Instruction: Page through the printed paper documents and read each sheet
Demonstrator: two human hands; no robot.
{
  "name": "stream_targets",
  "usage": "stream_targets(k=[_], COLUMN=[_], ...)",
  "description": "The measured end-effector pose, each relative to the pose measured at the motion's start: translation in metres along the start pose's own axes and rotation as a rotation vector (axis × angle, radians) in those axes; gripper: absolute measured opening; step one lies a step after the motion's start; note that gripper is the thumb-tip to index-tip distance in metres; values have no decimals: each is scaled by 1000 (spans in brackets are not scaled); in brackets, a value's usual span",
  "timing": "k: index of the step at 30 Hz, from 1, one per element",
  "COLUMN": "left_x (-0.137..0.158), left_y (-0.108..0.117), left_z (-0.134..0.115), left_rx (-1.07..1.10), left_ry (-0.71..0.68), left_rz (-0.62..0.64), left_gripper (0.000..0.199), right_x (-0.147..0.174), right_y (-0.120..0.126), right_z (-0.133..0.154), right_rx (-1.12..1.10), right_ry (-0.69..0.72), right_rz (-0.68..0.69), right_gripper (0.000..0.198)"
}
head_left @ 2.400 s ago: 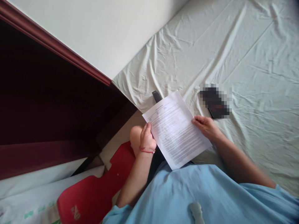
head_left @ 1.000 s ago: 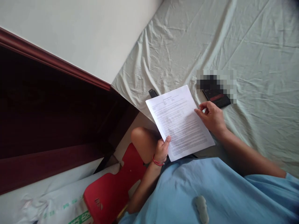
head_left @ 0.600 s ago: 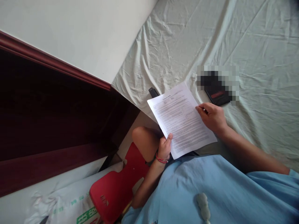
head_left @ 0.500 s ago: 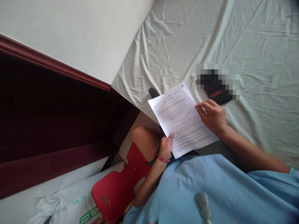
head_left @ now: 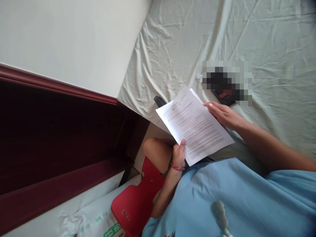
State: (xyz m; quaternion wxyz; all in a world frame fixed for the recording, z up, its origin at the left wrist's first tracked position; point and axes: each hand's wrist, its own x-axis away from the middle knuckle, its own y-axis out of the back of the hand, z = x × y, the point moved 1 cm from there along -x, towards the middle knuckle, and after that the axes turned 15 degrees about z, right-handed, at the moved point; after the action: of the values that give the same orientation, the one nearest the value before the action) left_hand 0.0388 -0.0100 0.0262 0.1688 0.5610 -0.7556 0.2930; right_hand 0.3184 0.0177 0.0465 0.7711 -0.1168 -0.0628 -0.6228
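Observation:
A small stack of printed paper sheets (head_left: 195, 128) is held tilted above my lap, the text side facing me. At the lower left edge my left hand (head_left: 179, 154) is closed on it, thumb on top and fingers hidden underneath. My right hand (head_left: 223, 113) is at the upper right edge, its fingertips and thumb together on the paper there. The corner of another sheet shows behind the top one. Just past the far left corner of the sheets lies a small black object (head_left: 159, 101), partly covered by them.
A wrinkled pale sheet (head_left: 271, 49) covers the bed surface ahead. A pixelated dark object (head_left: 223, 93) lies on it beyond my right hand. To the left are a white wall (head_left: 74, 39) and dark red wooden furniture (head_left: 49, 138). Below are a red seat (head_left: 134, 204) and a white printed bag (head_left: 96, 214).
The view has shifted slightly. My right hand has flattened out along the edge, its fingers straighter than before, and the top sheet's far end is bent up a little. My left hand keeps its grip.

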Motion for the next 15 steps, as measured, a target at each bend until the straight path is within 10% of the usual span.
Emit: stream_targets(k=[6, 15], left_x=[0, -5], left_y=[-3, -5], left_z=[-6, -11], left_rx=[54, 127], left_ry=[40, 65], left_rz=[-9, -24], left_gripper=[72, 72], right_x=[6, 2], right_y=[-1, -29], right_z=[-1, -1], right_rx=[-454, -311], right_ry=[-194, -57], right_rz=[413, 278], right_gripper=[84, 64])
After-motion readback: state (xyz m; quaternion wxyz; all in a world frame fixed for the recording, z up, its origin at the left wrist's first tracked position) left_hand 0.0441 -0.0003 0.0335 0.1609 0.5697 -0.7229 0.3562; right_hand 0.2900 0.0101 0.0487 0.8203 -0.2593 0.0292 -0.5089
